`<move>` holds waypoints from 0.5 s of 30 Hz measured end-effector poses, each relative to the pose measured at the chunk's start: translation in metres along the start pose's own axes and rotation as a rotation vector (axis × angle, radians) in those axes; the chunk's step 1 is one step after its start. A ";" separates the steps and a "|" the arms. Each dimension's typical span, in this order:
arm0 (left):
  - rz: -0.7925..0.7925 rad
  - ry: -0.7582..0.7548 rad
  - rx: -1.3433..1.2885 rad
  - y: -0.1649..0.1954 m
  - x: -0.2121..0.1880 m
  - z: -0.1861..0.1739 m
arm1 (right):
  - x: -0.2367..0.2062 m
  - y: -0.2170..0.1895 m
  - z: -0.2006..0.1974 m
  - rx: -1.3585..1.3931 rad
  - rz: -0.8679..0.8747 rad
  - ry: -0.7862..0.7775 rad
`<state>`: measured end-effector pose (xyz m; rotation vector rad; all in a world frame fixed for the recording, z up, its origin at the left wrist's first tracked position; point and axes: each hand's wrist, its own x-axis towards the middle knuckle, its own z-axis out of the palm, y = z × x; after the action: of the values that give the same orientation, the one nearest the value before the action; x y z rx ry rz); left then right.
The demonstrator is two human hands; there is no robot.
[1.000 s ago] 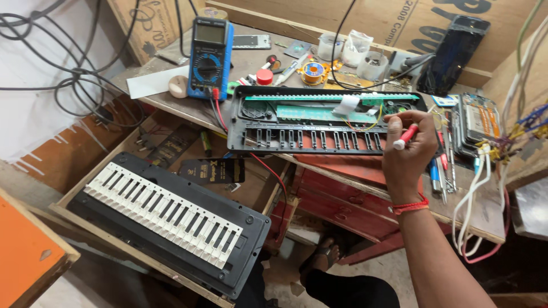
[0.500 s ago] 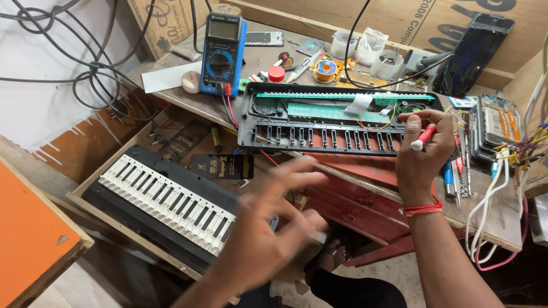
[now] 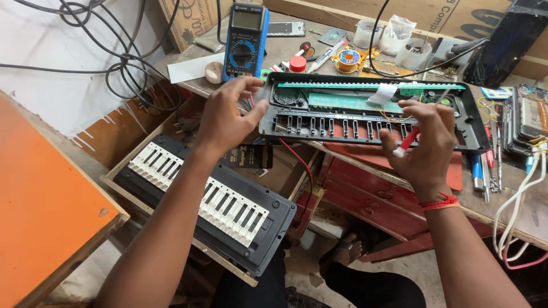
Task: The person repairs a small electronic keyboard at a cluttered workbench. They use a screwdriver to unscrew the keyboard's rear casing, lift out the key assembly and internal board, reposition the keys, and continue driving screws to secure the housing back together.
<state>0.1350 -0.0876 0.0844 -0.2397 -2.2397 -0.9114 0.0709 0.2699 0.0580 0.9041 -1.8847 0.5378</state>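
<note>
An opened black keyboard casing [image 3: 365, 111] with a green circuit strip inside lies on the wooden workbench [image 3: 516, 197]. My left hand [image 3: 225, 117] hovers at the casing's left end, fingers spread, fingertips close to its corner. My right hand [image 3: 425, 145] is over the casing's right front part and grips a red-and-white screwdriver [image 3: 406, 142] between thumb and fingers. The other half of the keyboard [image 3: 205, 197], with its white and black keys, rests in an open wooden drawer below the bench.
A blue multimeter [image 3: 245, 40], a solder spool [image 3: 348, 59], small plastic tubs [image 3: 412, 53] and loose tools crowd the bench's back. Stacked circuit parts [image 3: 528, 122] and white wires [image 3: 516, 199] sit at the right. An orange board [image 3: 40, 194] stands at the left; cables hang on the wall.
My left hand has risen from below into view and reached up to the casing's left end. My right hand with the screwdriver has stayed over the casing's right side.
</note>
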 end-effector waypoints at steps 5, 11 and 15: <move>0.215 0.105 -0.008 0.000 0.010 0.020 | 0.004 0.000 0.001 -0.029 -0.059 -0.056; -0.102 0.169 0.005 0.005 -0.031 0.020 | 0.003 0.012 0.005 -0.020 0.035 -0.018; -0.476 -0.191 0.278 0.005 -0.083 0.002 | -0.003 0.021 0.010 0.055 0.134 0.010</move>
<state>0.1977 -0.0756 0.0309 0.3637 -2.6247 -0.8219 0.0495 0.2773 0.0510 0.8124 -1.9386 0.6765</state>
